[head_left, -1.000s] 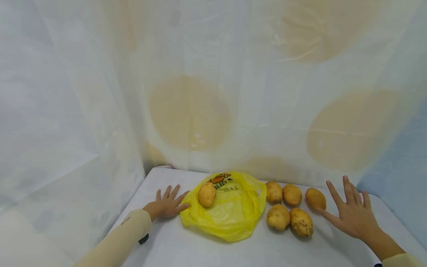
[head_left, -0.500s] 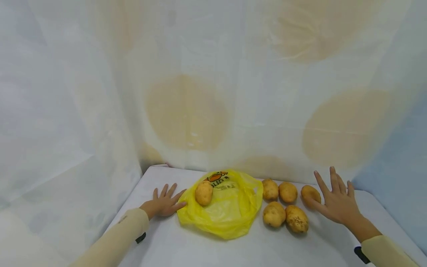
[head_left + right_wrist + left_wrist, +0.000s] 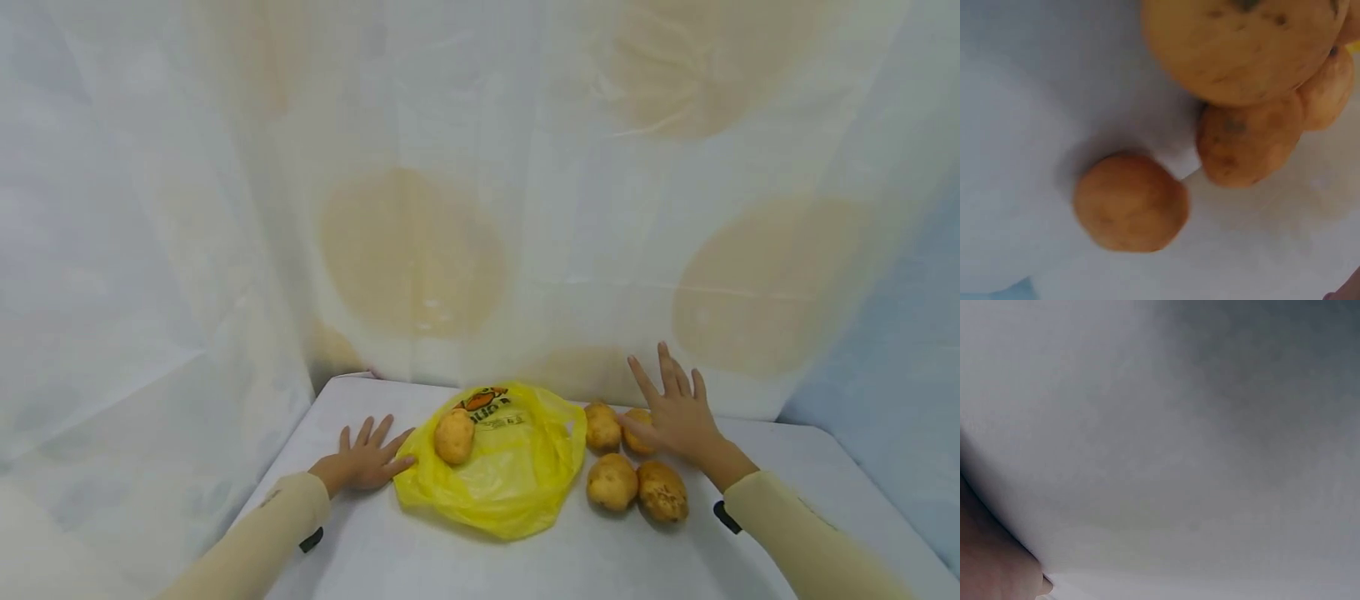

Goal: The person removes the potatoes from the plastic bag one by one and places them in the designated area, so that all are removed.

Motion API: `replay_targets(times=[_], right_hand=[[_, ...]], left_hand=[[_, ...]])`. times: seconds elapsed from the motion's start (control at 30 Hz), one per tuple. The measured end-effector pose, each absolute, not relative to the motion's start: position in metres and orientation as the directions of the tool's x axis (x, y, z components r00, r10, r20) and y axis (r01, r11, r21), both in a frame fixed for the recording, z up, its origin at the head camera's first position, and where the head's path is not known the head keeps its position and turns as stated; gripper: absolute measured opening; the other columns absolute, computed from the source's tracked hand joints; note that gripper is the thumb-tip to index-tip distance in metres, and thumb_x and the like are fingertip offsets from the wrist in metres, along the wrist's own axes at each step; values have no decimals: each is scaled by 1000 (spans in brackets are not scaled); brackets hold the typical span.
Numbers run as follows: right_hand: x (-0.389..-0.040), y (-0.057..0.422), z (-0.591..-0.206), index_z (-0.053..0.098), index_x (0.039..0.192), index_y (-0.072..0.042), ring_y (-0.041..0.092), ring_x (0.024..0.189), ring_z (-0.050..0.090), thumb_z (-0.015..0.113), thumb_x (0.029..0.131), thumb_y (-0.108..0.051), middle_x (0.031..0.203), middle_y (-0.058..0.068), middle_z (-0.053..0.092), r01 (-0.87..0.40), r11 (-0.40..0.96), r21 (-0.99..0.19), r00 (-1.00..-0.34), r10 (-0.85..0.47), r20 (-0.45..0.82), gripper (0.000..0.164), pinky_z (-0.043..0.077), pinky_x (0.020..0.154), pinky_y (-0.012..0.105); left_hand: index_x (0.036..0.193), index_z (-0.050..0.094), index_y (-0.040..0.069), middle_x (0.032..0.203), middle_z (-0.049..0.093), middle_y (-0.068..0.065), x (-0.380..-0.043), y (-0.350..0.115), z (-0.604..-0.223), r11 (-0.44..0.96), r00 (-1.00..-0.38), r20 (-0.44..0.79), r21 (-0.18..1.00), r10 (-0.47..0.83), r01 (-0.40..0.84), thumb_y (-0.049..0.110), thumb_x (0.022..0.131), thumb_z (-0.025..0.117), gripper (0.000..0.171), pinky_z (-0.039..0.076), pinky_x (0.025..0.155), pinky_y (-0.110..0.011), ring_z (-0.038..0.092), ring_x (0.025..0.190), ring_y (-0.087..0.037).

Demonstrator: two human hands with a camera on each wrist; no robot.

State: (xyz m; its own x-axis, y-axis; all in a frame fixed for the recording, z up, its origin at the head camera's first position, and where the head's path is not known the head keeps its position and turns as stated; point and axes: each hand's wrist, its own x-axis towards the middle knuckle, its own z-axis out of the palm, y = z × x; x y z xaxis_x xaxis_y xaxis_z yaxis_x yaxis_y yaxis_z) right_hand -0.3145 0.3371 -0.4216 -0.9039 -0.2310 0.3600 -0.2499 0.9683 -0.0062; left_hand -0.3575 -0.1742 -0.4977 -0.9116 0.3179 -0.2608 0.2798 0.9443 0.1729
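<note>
My left hand [image 3: 363,462] rests on the white table with its fingers spread, thumb tip at the left edge of a yellow plastic bag [image 3: 510,492]. Only a blurred bit of that hand shows in the left wrist view. One potato [image 3: 454,436] lies at the bag's left side; I cannot tell whether it is in or on it. With fingers spread, my right hand [image 3: 678,421] hovers over the potatoes right of the bag. There, a front potato [image 3: 612,482] touches a darker-marked one [image 3: 662,492]. A lone potato [image 3: 1129,203] shows in the right wrist view, hidden behind the hand in the head view.
White cloth covers the table [image 3: 450,567]. A pale sheet with beige circles [image 3: 416,250] hangs close behind it, and a white sheet [image 3: 150,250] stands at the left. A bluish sheet [image 3: 885,358] closes the right side.
My right hand has moved left, from beside the rightmost potato to above the group, covering that potato in the head view. The head view has shifted slightly. The left hand stays by the bag.
</note>
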Motion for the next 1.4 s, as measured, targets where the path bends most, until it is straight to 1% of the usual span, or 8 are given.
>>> replay_targets(times=[0.17, 0.27, 0.4, 0.53, 0.7, 0.9, 1.13, 1.4], right_hand=[[-325, 305, -421, 8, 160, -24, 49, 146, 13, 51, 91, -67, 163, 23, -16, -310, 951, 12, -897, -297, 326, 92, 3, 112, 73], [-331, 290, -424, 11, 160, -25, 46, 148, 14, 52, 89, -69, 164, 22, -11, -343, 939, 34, -877, -333, 347, 93, 6, 112, 72], [-339, 273, -431, 10, 160, -27, 44, 149, 14, 48, 88, -74, 165, 21, -8, -384, 921, 70, -855, -383, 350, 94, 9, 114, 71], [-340, 254, -434, 12, 160, -25, 47, 150, 13, 50, 89, -72, 165, 21, -7, -428, 902, 57, -840, -420, 343, 94, 10, 114, 71], [-336, 234, -438, 11, 160, -25, 45, 149, 14, 48, 89, -73, 165, 21, -7, -437, 896, 76, -843, -438, 314, 94, 11, 114, 70], [-340, 214, -443, 11, 160, -28, 43, 148, 22, 45, 88, -76, 166, 20, -6, -442, 889, 119, -830, -456, 320, 93, 15, 115, 69], [-340, 188, -449, 15, 160, -25, 43, 148, 22, 49, 88, -72, 165, 22, -2, -490, 867, 88, -811, -491, 318, 93, 15, 114, 70], [-332, 170, -465, 13, 160, -27, 41, 148, 23, 47, 88, -75, 166, 21, 0, -507, 859, 65, -823, -506, 259, 93, 17, 114, 69]], left_hand=[[157, 21, 36, 167, 4, -14, -358, -175, -500, 947, -913, -262, 172, 311, 273, 75, 94, 30, 75, -7, 112, -73, 1, 151, -47], [157, 21, 37, 167, 4, -13, -358, -176, -502, 947, -913, -264, 176, 310, 270, 76, 93, 29, 75, -8, 112, -73, 1, 151, -47], [157, 20, 37, 167, 3, -13, -358, -174, -500, 947, -913, -265, 174, 309, 270, 75, 94, 29, 75, -8, 112, -73, 0, 151, -47], [157, 20, 36, 167, 4, -13, -358, -173, -498, 946, -915, -256, 169, 312, 275, 74, 95, 29, 74, -7, 112, -74, 1, 151, -47], [157, 19, 35, 167, 3, -12, -356, -172, -501, 943, -908, -264, 174, 324, 285, 76, 94, 27, 76, -8, 112, -73, -1, 151, -46], [158, 20, 34, 167, 2, -13, -356, -174, -501, 941, -908, -270, 200, 320, 272, 79, 91, 26, 81, -12, 111, -72, -3, 151, -46], [158, 21, 34, 167, 2, -14, -353, -174, -495, 939, -904, -276, 209, 326, 275, 79, 91, 28, 80, -13, 110, -73, -2, 151, -47], [158, 18, 37, 168, -1, -12, -353, -172, -507, 939, -902, -279, 202, 329, 280, 82, 90, 24, 82, -12, 112, -71, -4, 152, -45]])
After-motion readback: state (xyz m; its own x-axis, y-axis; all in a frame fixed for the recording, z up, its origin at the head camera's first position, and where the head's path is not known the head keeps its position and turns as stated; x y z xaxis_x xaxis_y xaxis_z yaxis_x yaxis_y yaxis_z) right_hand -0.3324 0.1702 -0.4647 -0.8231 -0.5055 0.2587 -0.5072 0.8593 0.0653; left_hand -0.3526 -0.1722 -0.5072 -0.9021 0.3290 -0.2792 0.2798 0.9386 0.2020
